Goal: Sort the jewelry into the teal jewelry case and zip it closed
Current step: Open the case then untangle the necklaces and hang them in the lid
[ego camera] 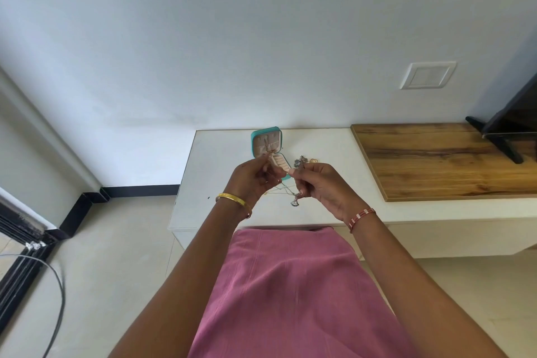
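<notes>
**Item: chain in hand, case open**

Left hand (252,180) and right hand (322,183) each pinch a thin chain (286,190) above the white table (203,183). Beyond: teal jewelry case (268,148), open; loose jewelry (303,160) beside it. Advice: keep chain taut, untangled, before hooking inside lid.

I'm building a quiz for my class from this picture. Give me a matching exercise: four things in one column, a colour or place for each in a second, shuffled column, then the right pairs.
Things:
1. jewelry case
2. bangle
3. thread bracelet
4. wooden board

Descriptions:
A. red and white, on the right wrist
B. teal, open on the white counter
C. lying under the TV stand
D. gold, on the left wrist

Pairs: 1-B, 2-D, 3-A, 4-C
</notes>
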A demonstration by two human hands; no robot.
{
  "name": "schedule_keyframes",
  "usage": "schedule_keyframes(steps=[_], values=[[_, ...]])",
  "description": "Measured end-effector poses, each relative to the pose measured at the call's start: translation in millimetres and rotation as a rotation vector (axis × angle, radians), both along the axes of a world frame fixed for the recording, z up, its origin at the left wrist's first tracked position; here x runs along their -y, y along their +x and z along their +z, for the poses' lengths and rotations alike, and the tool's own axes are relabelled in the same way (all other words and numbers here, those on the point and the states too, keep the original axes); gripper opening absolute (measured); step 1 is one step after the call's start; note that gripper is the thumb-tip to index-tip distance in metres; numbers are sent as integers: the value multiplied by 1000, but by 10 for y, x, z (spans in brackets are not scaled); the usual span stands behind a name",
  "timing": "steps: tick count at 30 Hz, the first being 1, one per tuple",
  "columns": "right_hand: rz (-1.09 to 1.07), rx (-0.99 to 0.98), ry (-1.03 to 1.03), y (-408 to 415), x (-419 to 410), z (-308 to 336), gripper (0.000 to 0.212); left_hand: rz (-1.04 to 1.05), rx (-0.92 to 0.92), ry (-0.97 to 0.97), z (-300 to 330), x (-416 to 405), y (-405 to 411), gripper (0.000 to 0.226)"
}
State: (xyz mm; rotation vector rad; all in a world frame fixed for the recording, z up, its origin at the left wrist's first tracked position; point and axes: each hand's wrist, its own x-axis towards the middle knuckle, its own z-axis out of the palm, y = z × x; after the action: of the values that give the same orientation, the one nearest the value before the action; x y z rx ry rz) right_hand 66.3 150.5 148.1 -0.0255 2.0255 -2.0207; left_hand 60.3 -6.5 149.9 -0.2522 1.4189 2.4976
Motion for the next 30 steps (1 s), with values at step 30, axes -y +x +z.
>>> schedule_keyframes(steps=[30], values=[[-75, 105, -351, -304, 24, -76, 12, -33, -162, -512, -151, -24, -198, 24]])
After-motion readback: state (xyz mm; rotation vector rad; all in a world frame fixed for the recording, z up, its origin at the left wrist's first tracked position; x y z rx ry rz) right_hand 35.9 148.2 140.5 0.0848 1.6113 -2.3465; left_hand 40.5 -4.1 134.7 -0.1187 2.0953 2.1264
